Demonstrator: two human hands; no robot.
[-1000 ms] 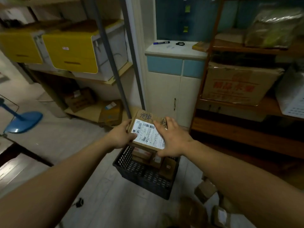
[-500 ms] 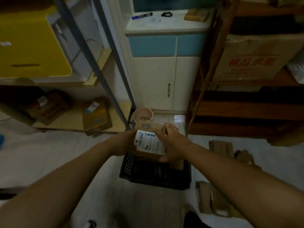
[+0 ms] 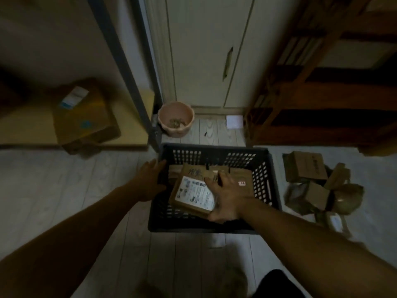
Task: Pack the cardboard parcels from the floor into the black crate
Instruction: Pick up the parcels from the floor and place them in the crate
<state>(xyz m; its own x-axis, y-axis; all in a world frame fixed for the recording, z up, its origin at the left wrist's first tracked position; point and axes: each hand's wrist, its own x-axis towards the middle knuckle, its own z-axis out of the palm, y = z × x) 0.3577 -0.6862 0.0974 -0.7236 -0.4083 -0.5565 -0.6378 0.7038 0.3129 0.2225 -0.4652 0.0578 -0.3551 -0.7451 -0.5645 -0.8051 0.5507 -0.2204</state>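
Down in the black crate (image 3: 266,190), your right hand (image 3: 227,196) grips the labelled parcel (image 3: 193,193) along its right edge, fingers spread over the top face and thumb under the near corner. The parcel sits tilted, resting on other brown parcels (image 3: 238,175) already inside. Its long axis runs from about 5 o'clock near you to 11 o'clock at the far end, with the handwritten end pointing away and the white shipping label (image 3: 194,192) facing up. Your left hand (image 3: 150,179) is off the parcel, open with fingers extended, resting against the crate's left wall at 9 o'clock. More cardboard parcels (image 3: 311,179) lie heaped on the floor at 3 o'clock, just beside the crate. A pink bucket (image 3: 176,121) stands at 12 o'clock, beyond the crate's far rim.
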